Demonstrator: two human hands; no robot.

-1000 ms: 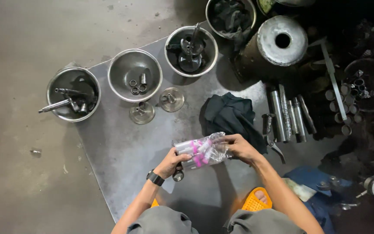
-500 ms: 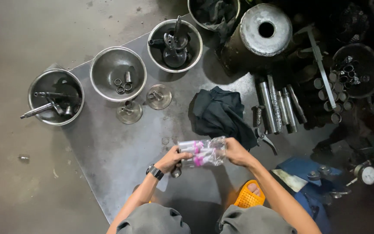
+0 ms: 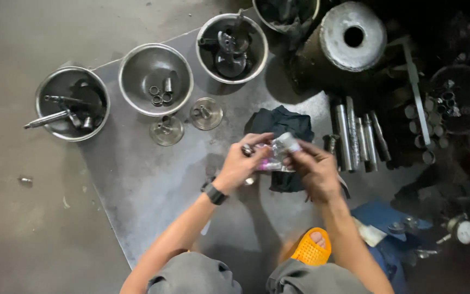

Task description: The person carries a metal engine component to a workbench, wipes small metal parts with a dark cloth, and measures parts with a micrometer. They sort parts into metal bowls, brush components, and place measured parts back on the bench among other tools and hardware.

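My left hand (image 3: 241, 165) and my right hand (image 3: 315, 169) both grip a small clear plastic bag (image 3: 276, 154) with pink print, held above a grey metal sheet (image 3: 137, 174) on the floor. A small metal part (image 3: 247, 150) shows at the left end of the bag by my left fingers. A black watch (image 3: 214, 193) sits on my left wrist. Just behind my hands lies a dark crumpled cloth (image 3: 281, 124).
Three steel bowls (image 3: 156, 79) with metal parts stand along the sheet's far edge, and two small round metal discs (image 3: 206, 113) lie before them. A big metal cylinder (image 3: 352, 37), a row of steel rods (image 3: 354, 136) and dark clutter fill the right. My orange sandal (image 3: 311, 247) is below.
The view has shifted slightly. My hands have brought the bag closer together and raised it toward the dark cloth, with the bag now more bunched between my fingers.
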